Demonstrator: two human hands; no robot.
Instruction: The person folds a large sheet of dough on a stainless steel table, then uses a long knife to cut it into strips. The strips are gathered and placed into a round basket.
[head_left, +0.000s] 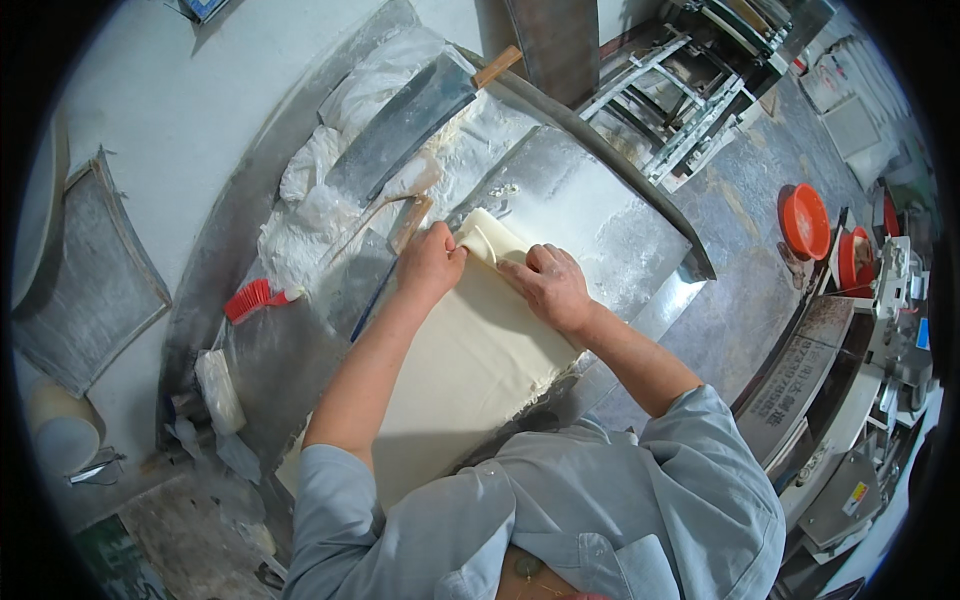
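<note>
A wide sheet of pale dough (457, 360) lies along the metal worktable (277, 367) and runs back towards my body. Its far end is turned over into a fold (491, 232). My left hand (431, 259) pinches the left side of that folded edge between thumb and fingers. On the right side, my right hand (551, 289) grips the same edge, fingers bent and thumb side towards the fold. Just beyond my left hand is the wooden handle (411, 223) of a long blade, which is partly hidden by my left arm. White flour (592, 184) dusts the metal beyond the dough.
A broad metal blade (405, 127) with a wooden handle rests over flour and plastic bags (307, 165). Left of my arm sit a red brush (255, 300) and a plastic roll (220, 391). Right of the table are a red basin (805, 221) and machinery (840, 495).
</note>
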